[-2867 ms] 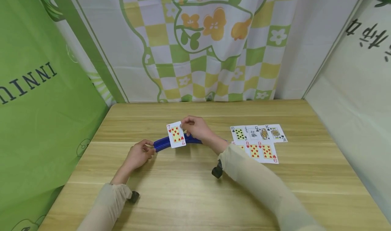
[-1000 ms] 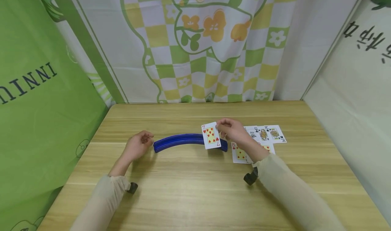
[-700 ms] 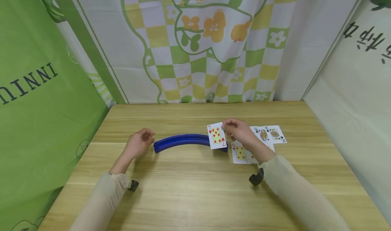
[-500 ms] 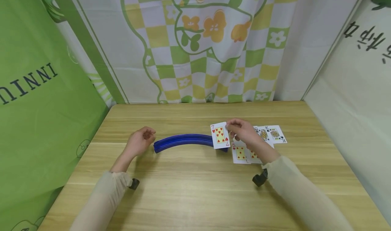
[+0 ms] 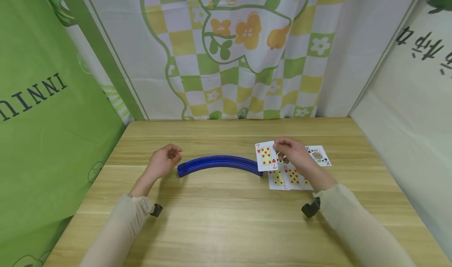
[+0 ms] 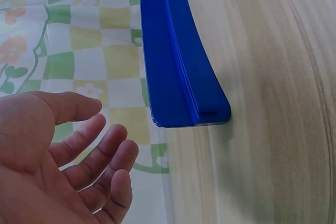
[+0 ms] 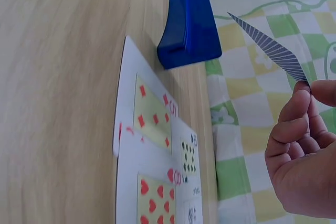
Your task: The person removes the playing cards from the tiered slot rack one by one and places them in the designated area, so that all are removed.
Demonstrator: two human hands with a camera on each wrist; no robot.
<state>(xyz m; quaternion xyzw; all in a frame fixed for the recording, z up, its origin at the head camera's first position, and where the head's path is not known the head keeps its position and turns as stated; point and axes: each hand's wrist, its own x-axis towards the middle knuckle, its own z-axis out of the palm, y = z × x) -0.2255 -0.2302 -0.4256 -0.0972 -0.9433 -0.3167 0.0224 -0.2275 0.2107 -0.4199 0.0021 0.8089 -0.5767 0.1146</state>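
My right hand (image 5: 296, 153) pinches the seven of hearts (image 5: 266, 156) by its right edge. That playing card is held up, slightly tilted, over the right end of a curved blue card holder (image 5: 219, 161). Its striped back (image 7: 273, 51) shows in the right wrist view, apart from the holder. No cards stand in the holder's groove. My left hand (image 5: 162, 163) hovers beside the holder's left end with fingers loosely bent, holding nothing; the left wrist view shows a gap between its fingertips (image 6: 121, 135) and the holder.
Two overlapping rows of face-up cards lie on the wooden table (image 5: 219, 220), right of the holder. The five of diamonds (image 5: 277, 178), eight of hearts (image 5: 294, 177) and king of spades (image 5: 318, 156) show; my right hand partly covers others. A patterned curtain (image 5: 240, 79) hangs behind the table.
My right hand has carried the seven of hearts rightward along the holder, from near its left end to past its right end. My left hand has let go of the holder's left end and risen slightly.
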